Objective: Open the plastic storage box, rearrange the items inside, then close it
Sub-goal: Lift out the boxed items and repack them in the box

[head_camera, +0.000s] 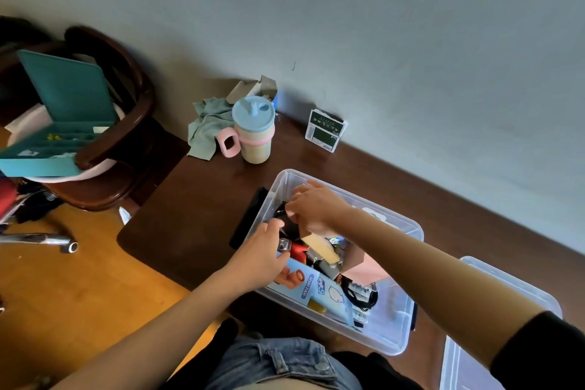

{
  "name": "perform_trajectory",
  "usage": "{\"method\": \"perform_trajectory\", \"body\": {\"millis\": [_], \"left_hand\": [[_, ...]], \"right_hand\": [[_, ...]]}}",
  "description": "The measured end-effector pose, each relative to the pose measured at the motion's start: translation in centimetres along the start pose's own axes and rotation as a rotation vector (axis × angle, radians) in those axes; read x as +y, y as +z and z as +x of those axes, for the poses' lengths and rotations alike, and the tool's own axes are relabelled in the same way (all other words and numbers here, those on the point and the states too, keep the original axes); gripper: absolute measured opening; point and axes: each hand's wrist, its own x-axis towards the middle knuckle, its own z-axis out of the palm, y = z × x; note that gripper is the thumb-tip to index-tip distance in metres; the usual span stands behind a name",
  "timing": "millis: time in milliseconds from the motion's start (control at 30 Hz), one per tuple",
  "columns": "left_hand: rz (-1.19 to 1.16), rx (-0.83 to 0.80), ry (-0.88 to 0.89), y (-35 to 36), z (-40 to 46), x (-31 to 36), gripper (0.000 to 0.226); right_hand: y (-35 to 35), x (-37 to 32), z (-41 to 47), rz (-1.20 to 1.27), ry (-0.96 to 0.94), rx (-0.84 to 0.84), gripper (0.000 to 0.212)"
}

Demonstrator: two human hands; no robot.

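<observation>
Hands meet over the far end of the open storage box [392,336] at the desk's [190,199] near edge — left hand [264,252] and right hand [313,206] both pinch a black item [286,223]. Lift it clear before resettling it, minding the mini fan box [319,293] below.

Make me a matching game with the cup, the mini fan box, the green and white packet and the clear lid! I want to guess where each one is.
Things:
1. cup
2. mini fan box
3. green and white packet
4. clear lid

Places:
A. inside the clear storage box
B. leaning against the wall
C. on the table to the right of the storage box
D. on the table next to a crumpled green cloth

Pairs: 1-D, 2-A, 3-B, 4-C
</observation>
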Motion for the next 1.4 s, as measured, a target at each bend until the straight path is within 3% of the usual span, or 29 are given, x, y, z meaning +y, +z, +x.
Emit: {"method": "perform_trajectory", "body": {"millis": [133, 300, 500, 700, 900, 1100, 1400], "left_hand": [[0.189, -0.12, 0.043, -0.3, 0.4, -0.5, 0.048], [0.261, -0.105, 0.087, -0.3, 0.6, -0.5, 0.04], [0.124, -0.021, 0.129, -0.5, 0.4, -0.5, 0.031], [0.013, -0.168, 0.192, -0.3, 0.1, -0.9, 0.043], [0.144, -0.267, 0.273, 1.2, 0.0, -0.9, 0.051], [0.129, -0.288, 0.317, 1.0, -0.4, -1.6, 0.055], [0.1, -0.286, 0.319, 1.1, -0.4, -2.1, 0.053]], "right_hand": [[-0.1, 0.9, -2.2, -0.059, 0.039, 0.076, 0.023], [0.3, 0.9, -3.9, -0.118, 0.102, 0.072, 0.034], [-0.1, -0.6, -2.9, -0.217, 0.193, 0.003, 0.024], [0.3, -0.8, -0.7, -0.305, 0.159, -0.112, 0.016], [2.1, -1.6, 2.8, 0.019, 0.279, -0.303, 0.013], [6.0, -2.0, 6.0, 0.338, 0.554, -0.167, 0.029], [7.0, -2.1, 7.4, 0.389, 0.675, -0.148, 0.03]]}}
